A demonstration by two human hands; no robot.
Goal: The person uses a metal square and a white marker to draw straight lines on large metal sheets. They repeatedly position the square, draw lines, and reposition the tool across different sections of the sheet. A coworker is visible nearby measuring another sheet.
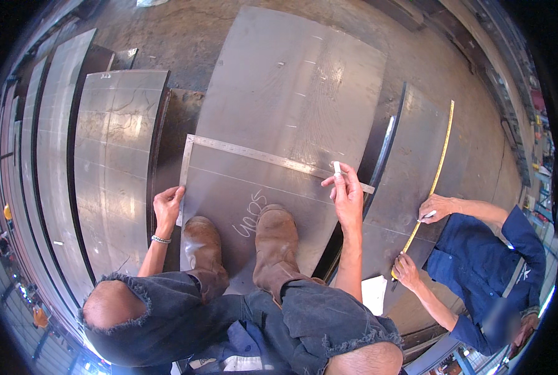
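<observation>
Left hand [167, 205] pinches the metal square [247, 152] lying across the steel plate [279, 75] at its left edge; right hand [349, 195] pinches chalk [337, 167] near the right edge. Apparently squaring up; the next move calls for holding the square steady
</observation>
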